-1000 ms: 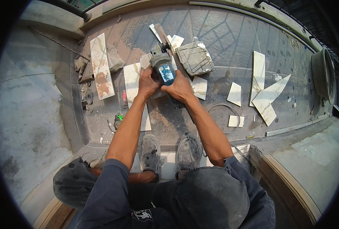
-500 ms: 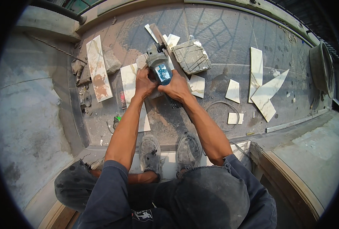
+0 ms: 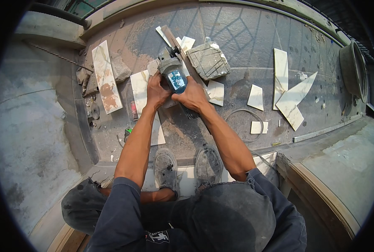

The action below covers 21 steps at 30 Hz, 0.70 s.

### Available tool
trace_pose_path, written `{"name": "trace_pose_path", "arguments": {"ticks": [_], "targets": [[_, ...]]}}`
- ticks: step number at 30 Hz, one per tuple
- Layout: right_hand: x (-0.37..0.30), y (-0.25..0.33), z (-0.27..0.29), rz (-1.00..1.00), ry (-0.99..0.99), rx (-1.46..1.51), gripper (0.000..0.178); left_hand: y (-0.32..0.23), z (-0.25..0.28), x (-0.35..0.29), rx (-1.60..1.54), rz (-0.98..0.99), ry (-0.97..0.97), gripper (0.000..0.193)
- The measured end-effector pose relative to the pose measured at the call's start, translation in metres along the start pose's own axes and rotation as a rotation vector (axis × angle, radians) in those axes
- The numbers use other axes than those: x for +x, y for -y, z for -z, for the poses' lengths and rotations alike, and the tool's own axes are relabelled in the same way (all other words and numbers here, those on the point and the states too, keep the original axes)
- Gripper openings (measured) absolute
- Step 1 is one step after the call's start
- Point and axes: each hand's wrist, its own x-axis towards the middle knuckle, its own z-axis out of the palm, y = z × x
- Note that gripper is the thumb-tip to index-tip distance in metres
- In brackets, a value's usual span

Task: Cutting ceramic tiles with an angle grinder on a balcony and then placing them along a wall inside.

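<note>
Both my hands are around a blue and grey angle grinder (image 3: 177, 80), its head pointing away from me. My left hand (image 3: 156, 92) is closed on its left side, and my right hand (image 3: 193, 95) wraps its right side with the thumb across the near end. The grinder's head is over a long narrow brown strip (image 3: 168, 33), next to white marbled tile pieces (image 3: 187, 43). A rough grey block (image 3: 208, 61) lies right of the strip. The disc and the tool's underside are hard to make out. Under my left forearm lies a larger white tile (image 3: 140, 89).
A long stained tile (image 3: 106, 80) rests by stones (image 3: 120, 68) at left. Cut tile pieces (image 3: 281, 77) lie to the right, near a looped cable (image 3: 242, 111). A grey round basin (image 3: 352, 71) stands at the far right. My shoes (image 3: 208, 164) are close below the hands.
The whole view has shifted slightly, with the scene a little further left. My hands keep the same hold on the angle grinder, and the tiles lie as before.
</note>
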Motion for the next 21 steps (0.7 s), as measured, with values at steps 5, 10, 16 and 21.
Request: {"name": "trace_pose_path", "arguments": {"ticks": [5,10,16,21], "targets": [[-0.001,0.001,0.0,0.002,-0.008,0.006,0.073,0.0,0.001,0.0,0.012,0.008,0.012,0.046],[-0.001,0.002,0.001,0.007,-0.017,0.005,0.075,0.006,-0.003,0.002,0.011,-0.025,-0.012,0.05],[0.0,0.001,0.004,-0.011,0.008,-0.009,0.076,0.008,-0.007,0.0,-0.008,-0.023,-0.038,0.054],[-0.001,0.004,0.006,-0.026,0.02,-0.007,0.078,0.006,-0.006,0.0,0.006,-0.012,-0.031,0.055]]}}
